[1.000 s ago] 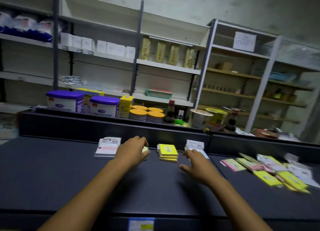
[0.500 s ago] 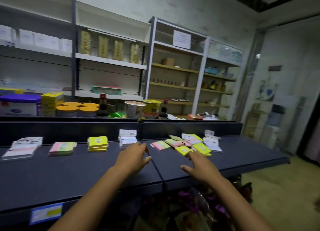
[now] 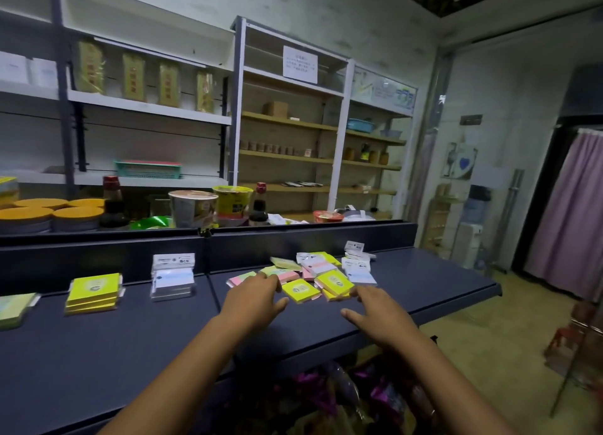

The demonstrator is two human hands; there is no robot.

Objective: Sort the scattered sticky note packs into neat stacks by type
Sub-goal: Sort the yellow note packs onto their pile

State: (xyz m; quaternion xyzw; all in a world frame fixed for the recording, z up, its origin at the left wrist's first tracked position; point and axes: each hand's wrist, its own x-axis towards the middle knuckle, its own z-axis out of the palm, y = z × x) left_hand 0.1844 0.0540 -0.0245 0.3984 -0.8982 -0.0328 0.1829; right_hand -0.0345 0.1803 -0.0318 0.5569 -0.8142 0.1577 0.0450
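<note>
Head view: both hands have swung from the sorted stacks to the unsorted pile.

Well left of the left hand (image 3: pixel 253 299) sit the yellow stack (image 3: pixel 92 293) and white stack (image 3: pixel 172 278), already tidy; a second ago that hand rested by them. Now it hovers empty, fingers relaxed, touching the pile's (image 3: pixel 315 276) near edge, a loose yellow pack (image 3: pixel 300 290) just beyond its fingertips. Right hand (image 3: pixel 380 314), spread and empty, sits just short of the pile. Picking likely resumes.
</note>
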